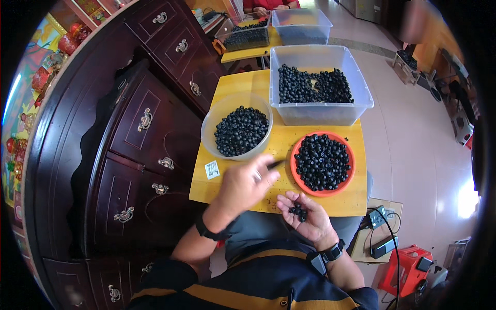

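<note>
My left hand (243, 186), a little blurred, is closed over the near part of the table. A slim dark thing (276, 164) sticks out between its thumb and fingers, and its kind cannot be made out. Cupped palm up at the table's front edge, my right hand (307, 219) holds a few small black round pieces (298, 211). Just beyond it stands an orange-red bowl (295, 181) heaped with black round pieces, some showing ring-shaped openings. A translucent round tub (208, 142) of similar pieces is past my left hand.
A large clear plastic box (320, 114) with more dark pieces stands on the yellow table (243, 82). A small white label (212, 169) lies near the left edge. Dark wooden drawers (139, 155) flank the left side. Beyond, a person in red (266, 6) sits behind two more bins.
</note>
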{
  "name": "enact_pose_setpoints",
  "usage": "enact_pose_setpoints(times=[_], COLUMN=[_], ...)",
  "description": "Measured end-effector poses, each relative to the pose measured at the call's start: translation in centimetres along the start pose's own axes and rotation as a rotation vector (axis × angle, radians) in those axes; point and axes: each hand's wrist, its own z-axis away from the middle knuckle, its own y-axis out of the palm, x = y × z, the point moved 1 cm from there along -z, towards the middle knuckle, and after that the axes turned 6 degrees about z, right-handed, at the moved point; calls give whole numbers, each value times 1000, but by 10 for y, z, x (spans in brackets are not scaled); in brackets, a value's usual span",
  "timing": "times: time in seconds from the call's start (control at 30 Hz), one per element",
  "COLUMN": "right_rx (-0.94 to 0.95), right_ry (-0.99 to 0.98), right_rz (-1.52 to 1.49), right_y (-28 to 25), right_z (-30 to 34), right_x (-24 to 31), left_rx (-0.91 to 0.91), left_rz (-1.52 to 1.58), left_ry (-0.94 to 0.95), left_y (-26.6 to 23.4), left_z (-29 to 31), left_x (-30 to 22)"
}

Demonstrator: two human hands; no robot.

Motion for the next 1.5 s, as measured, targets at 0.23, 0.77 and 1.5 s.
enact_pose_setpoints(times=[0.23, 0.77, 1.5], right_rx=[163, 85, -123], right_ry=[-19, -100, -187], right_rz=[-137, 26, 464], right_y=[-15, -13, -16], right_z=[-8, -5, 2], right_x=[-5, -7, 5], left_rx=[332, 173, 178], left_rz=[-113, -133, 186], left_ry=[-29, 144, -81], left_y=[62, 82, 66], left_z=[57, 67, 50], left_x=[-6, -3, -8])
